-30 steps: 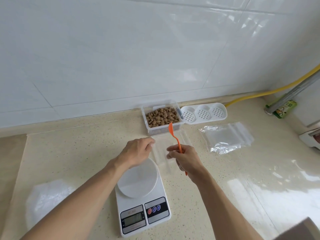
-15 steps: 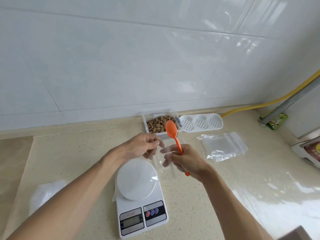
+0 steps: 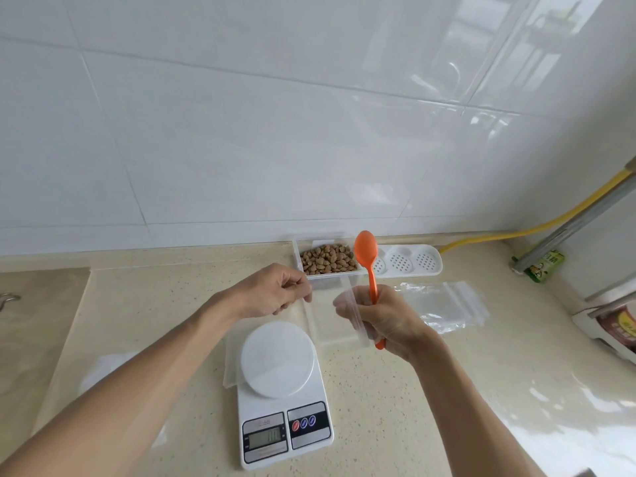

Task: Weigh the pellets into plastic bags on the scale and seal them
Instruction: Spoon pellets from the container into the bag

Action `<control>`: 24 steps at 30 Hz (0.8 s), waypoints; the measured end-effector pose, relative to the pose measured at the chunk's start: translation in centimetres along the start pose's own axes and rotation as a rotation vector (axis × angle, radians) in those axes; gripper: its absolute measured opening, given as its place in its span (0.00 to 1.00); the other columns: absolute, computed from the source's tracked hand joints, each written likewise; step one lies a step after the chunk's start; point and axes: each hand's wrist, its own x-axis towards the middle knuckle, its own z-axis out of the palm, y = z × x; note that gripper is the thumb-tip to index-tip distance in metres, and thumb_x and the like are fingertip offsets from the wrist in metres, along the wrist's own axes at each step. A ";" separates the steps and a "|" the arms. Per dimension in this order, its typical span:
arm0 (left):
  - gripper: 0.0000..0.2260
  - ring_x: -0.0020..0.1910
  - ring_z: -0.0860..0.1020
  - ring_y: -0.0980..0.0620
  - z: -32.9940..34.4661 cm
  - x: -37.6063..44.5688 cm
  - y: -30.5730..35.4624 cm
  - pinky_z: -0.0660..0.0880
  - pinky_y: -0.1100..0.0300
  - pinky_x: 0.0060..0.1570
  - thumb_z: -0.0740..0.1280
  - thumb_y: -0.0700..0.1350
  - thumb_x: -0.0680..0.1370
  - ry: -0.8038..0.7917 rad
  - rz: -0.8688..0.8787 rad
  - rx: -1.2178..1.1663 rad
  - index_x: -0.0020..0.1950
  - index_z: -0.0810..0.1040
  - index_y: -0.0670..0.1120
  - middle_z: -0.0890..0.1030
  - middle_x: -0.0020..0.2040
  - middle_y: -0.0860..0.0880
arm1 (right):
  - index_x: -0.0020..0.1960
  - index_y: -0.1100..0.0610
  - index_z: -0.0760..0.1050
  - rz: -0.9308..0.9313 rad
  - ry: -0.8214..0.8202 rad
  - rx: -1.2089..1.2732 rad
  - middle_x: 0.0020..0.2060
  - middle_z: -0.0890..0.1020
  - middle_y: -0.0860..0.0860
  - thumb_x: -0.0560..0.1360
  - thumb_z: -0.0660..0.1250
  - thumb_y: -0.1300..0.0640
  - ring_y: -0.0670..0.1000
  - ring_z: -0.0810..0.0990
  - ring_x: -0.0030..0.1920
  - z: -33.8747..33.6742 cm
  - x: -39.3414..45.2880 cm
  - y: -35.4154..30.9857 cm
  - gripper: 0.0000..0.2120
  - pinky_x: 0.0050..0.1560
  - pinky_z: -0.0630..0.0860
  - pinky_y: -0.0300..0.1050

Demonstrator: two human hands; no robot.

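A clear plastic bag [image 3: 330, 321] hangs in the air between my hands, above the counter behind the scale. My left hand [image 3: 275, 294] pinches its left top edge. My right hand [image 3: 382, 318] holds the bag's right edge and also grips an orange spoon [image 3: 367, 256] that points up, its bowl empty. Brown pellets [image 3: 327, 259] fill a clear tub [image 3: 321, 280] by the wall. The white digital scale [image 3: 280, 390] stands in front of my hands, with a clear sheet of plastic lying across its round platter.
A white perforated lid [image 3: 406, 261] lies right of the tub. A pile of spare zip bags [image 3: 444, 304] lies further right. A white plastic heap [image 3: 106, 366] sits at the left. A yellow hose [image 3: 537, 227] and a carton [image 3: 612, 321] are at the right edge.
Both hands have lifted the clear bag off the counter and drawn apart on its top edges. The spoon has swung upright in my right hand.
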 end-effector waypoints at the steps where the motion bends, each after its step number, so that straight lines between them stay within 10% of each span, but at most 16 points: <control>1: 0.10 0.22 0.64 0.59 -0.2 -0.3 0.3 0.63 0.67 0.28 0.64 0.44 0.81 0.007 0.012 0.012 0.42 0.80 0.44 0.67 0.22 0.57 | 0.47 0.64 0.81 0.005 0.000 0.000 0.27 0.73 0.52 0.73 0.72 0.65 0.48 0.64 0.27 0.0 -0.1 -0.1 0.04 0.25 0.60 0.37; 11: 0.20 0.20 0.60 0.59 -2.2 -0.6 0.0 0.57 0.69 0.24 0.62 0.53 0.79 0.106 0.071 -0.005 0.35 0.78 0.40 0.64 0.19 0.57 | 0.44 0.56 0.85 0.071 -0.030 0.203 0.28 0.69 0.52 0.77 0.67 0.64 0.49 0.59 0.27 0.6 1.0 0.4 0.10 0.33 0.50 0.48; 14: 0.20 0.25 0.65 0.57 -2.3 0.2 -2.5 0.61 0.62 0.29 0.62 0.61 0.77 0.235 0.041 0.365 0.34 0.76 0.48 0.68 0.24 0.56 | 0.37 0.55 0.84 0.101 0.024 0.250 0.33 0.70 0.56 0.77 0.65 0.67 0.48 0.59 0.26 1.3 1.8 0.5 0.16 0.30 0.50 0.44; 17: 0.21 0.47 0.78 0.52 -2.0 0.4 -3.7 0.72 0.56 0.47 0.61 0.65 0.75 0.245 0.066 0.589 0.57 0.77 0.51 0.78 0.46 0.54 | 0.37 0.57 0.84 0.133 0.163 0.291 0.29 0.71 0.55 0.76 0.65 0.69 0.46 0.60 0.23 1.8 3.3 1.1 0.15 0.24 0.55 0.39; 20: 0.53 0.71 0.64 0.49 -0.6 0.9 -3.4 0.59 0.52 0.72 0.63 0.78 0.60 0.054 0.051 0.716 0.77 0.57 0.50 0.67 0.72 0.49 | 0.47 0.61 0.83 0.161 0.235 0.273 0.28 0.77 0.56 0.76 0.65 0.69 0.45 0.60 0.21 2.5 4.9 1.8 0.09 0.21 0.57 0.37; 24: 0.60 0.78 0.48 0.53 1.3 2.5 -3.7 0.41 0.46 0.76 0.72 0.72 0.59 -0.038 0.065 0.771 0.78 0.39 0.52 0.53 0.79 0.50 | 0.51 0.62 0.82 0.198 0.229 0.225 0.29 0.79 0.59 0.76 0.66 0.68 0.46 0.60 0.22 3.6 6.6 2.3 0.08 0.23 0.57 0.38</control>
